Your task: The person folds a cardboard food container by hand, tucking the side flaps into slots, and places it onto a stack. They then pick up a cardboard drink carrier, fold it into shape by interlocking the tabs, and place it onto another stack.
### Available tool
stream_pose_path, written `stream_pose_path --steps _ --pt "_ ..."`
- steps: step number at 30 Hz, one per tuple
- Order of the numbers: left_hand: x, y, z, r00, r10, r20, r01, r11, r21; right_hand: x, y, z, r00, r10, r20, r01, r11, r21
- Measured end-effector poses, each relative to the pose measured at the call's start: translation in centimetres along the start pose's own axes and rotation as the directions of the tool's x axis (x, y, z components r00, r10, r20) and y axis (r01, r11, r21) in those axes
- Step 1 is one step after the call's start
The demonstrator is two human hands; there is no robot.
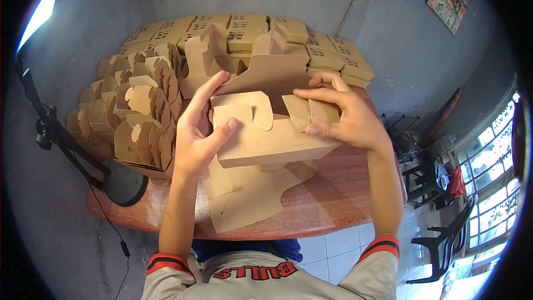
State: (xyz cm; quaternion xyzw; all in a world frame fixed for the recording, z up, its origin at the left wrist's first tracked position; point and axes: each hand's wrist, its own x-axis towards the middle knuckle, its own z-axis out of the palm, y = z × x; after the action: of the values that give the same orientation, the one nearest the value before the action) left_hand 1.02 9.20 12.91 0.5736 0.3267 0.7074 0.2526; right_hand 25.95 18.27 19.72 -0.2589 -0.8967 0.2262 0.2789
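A partly folded brown cardboard box is held up above the table between my two hands. My left hand grips its left end, thumb on top of a folded corner whose rounded tab lies over the front wall. At the right end, my right hand pinches a bent corner flap between thumb and fingers. The box's large lid panel stands up behind, with side flaps pointing away from me. Beneath the box, a flat cardboard blank rests on the table.
Folded open boxes are stacked at the left beside a black lamp stand base. Closed printed boxes line the back of the reddish wooden table. Black chairs stand on the tiled floor at the right.
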Motion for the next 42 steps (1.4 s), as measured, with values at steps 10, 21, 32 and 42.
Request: stream_pose_path --steps 10,21,32,42 --pt "-0.1 -0.2 -1.1 0.993 -0.114 0.019 0.115 0.991 -0.061 0.2 0.6 3.5 0.926 0.139 -0.350 0.124 0.764 0.633" --pt "0.2 -1.1 -2.1 0.983 0.004 0.184 -0.053 0.964 0.259 -1.5 0.1 1.0 0.997 -0.070 0.045 0.080 0.945 -0.317" --pt "2.5 0.5 2.9 0.964 -0.113 0.240 0.053 0.968 0.244 -3.9 5.1 -2.9 0.977 -0.098 -0.191 0.111 0.992 0.056" --pt "1.1 -7.0 6.7 0.592 -0.706 0.389 0.752 0.657 0.047 -9.1 20.9 0.1 0.748 0.636 0.192 -0.416 0.224 0.881"
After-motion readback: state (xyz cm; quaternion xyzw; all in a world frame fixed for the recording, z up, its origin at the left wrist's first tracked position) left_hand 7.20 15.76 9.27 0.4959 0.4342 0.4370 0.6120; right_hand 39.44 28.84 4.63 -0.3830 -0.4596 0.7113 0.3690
